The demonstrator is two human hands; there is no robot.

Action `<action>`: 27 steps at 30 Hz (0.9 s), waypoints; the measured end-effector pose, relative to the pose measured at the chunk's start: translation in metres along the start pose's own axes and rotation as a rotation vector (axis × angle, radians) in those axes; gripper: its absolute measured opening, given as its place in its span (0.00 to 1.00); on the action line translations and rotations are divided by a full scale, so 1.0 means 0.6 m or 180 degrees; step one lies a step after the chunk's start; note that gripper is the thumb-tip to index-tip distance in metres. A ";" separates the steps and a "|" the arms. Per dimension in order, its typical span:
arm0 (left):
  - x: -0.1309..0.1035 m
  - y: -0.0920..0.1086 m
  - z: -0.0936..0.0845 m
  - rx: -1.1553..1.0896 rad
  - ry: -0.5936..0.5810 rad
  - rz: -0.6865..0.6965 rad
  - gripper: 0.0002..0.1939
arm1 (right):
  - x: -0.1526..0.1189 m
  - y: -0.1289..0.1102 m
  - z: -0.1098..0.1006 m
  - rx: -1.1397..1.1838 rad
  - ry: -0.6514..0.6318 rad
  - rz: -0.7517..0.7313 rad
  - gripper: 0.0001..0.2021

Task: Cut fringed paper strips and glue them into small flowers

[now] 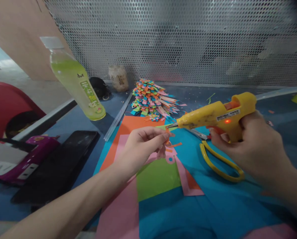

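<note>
My right hand [259, 142] is closed round the handle of a yellow glue gun [205, 116], whose small light glows orange-red. Its metal nozzle points left and meets, or nearly meets, an orange paper strip [175, 145] with cut fringes. That strip is pinched between the fingertips of my left hand [148, 141]. Below my hands lie coloured paper sheets [158, 179] in green, pink, orange and blue. Yellow-handled scissors [220, 166] rest on the blue paper under the glue gun. Beyond my left hand stands a cone of layered, multicoloured paper fringes [150, 99].
A bottle of green drink [76, 79] stands at the left. Nearer are a black phone [61, 166] and a purple device [26, 156] with a cable. Clear plastic sticks [118, 116] lie beside the paper. A perforated metal panel [175, 39] closes off the back.
</note>
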State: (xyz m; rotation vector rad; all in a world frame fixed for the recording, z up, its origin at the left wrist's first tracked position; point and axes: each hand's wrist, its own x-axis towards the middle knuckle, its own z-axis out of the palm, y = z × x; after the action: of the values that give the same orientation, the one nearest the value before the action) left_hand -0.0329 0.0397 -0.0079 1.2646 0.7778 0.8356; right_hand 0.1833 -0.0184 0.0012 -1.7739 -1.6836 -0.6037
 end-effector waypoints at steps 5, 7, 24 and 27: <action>-0.001 0.002 0.001 0.0010 0.0032 -0.0007 0.09 | -0.001 0.002 0.003 -0.0219 0.0274 -0.0298 0.12; 0.000 0.002 0.001 0.0007 0.0037 -0.0006 0.09 | -0.002 0.003 0.003 -0.0263 0.0263 -0.0267 0.12; 0.007 0.001 -0.004 -0.0065 0.0120 -0.0050 0.08 | -0.001 0.003 0.000 -0.0207 0.0382 -0.0416 0.15; 0.007 0.000 -0.005 -0.0026 0.0064 -0.0064 0.08 | 0.000 0.001 0.003 -0.0227 0.0384 -0.0461 0.16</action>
State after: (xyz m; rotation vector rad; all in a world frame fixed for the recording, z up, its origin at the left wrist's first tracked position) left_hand -0.0331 0.0449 -0.0087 1.2410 0.8012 0.8357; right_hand 0.1839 -0.0174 0.0000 -1.6387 -1.7361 -0.8274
